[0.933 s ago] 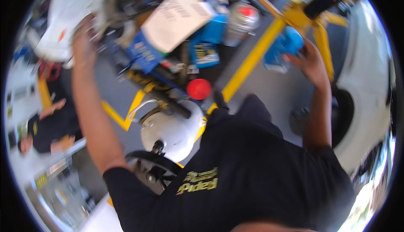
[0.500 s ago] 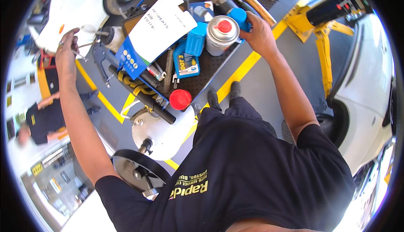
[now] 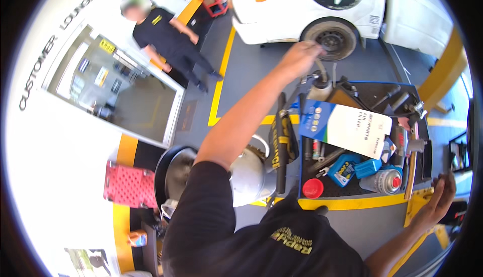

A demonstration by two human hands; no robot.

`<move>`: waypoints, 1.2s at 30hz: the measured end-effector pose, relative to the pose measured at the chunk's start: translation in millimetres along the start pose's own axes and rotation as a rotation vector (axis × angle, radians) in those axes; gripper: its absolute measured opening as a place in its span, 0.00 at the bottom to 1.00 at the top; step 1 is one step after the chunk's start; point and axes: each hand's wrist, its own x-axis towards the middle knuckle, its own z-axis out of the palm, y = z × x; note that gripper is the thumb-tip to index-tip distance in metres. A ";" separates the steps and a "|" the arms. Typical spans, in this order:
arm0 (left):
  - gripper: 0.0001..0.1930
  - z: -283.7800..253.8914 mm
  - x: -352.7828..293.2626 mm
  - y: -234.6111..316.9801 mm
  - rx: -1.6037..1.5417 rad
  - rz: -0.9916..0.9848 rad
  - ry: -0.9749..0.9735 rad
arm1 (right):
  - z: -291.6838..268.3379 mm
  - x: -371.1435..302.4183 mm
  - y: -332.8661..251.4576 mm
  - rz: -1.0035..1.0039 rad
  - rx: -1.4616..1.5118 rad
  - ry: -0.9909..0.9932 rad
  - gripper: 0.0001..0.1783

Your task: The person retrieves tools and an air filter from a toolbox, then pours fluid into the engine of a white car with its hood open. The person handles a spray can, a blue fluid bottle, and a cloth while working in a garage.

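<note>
My left hand [image 3: 302,58] is closed beyond the left end of the tool cart, its fingertips together on a thin tube [image 3: 321,68]. That tube runs down to a pale bottle [image 3: 319,92] at the cart's corner. Off the cart's right side, my right hand [image 3: 437,204] is raised with its fingers stretched and nothing visible in it. Between the hands, the cart [image 3: 334,189] carries a white-and-blue box [image 3: 347,128], a blue fluid bottle [image 3: 343,170], a spray can [image 3: 377,182] with a red nozzle, and a red cap [image 3: 313,188].
A person [image 3: 163,35] in dark clothes stands at the upper left near a glass door [image 3: 118,83]. A white car [image 3: 282,10] is parked beyond the cart. Beside me are a round metal tank [image 3: 246,174] and a red perforated panel [image 3: 128,184]. A yellow post [image 3: 443,78] rises at right.
My view has swung left. My right hand has come away from the blue item beside the spray can. The left hand stays by the bottle's tube.
</note>
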 end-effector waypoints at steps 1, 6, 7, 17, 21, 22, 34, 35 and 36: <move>0.19 5.4 1.3 2.0 -0.116 0.009 0.003 | 32.9 -8.0 -26.7 -0.075 0.064 -0.078 0.19; 0.21 6.2 -5.5 19.3 -0.282 -0.003 0.028 | 241.2 -42.2 -131.4 -0.126 0.196 -0.768 0.29; 0.20 6.2 -9.7 22.4 -0.349 -0.039 -0.011 | 269.8 -47.7 -140.3 -0.118 0.203 -0.773 0.29; 0.37 -41.7 -20.9 -13.2 -0.124 -0.098 -0.371 | 334.8 -31.2 -108.8 0.212 0.400 -0.871 0.10; 0.21 -77.7 -5.6 -61.2 -0.227 -0.296 -0.331 | 329.4 -33.9 -78.9 0.495 0.438 -0.671 0.11; 0.20 -78.2 -0.3 -71.3 -0.123 -0.296 -0.371 | 327.8 -36.8 -72.1 0.473 0.416 -0.690 0.11; 0.20 -40.7 9.7 -105.5 0.108 -0.131 -0.488 | 346.0 -53.3 -60.1 0.304 0.125 -0.753 0.13; 0.20 -39.8 10.1 -106.8 0.048 -0.121 -0.515 | 346.8 -53.7 -60.3 0.305 0.145 -0.768 0.12; 0.19 -39.3 11.1 -108.4 0.039 -0.112 -0.503 | 347.8 -54.1 -60.3 0.275 0.132 -0.770 0.12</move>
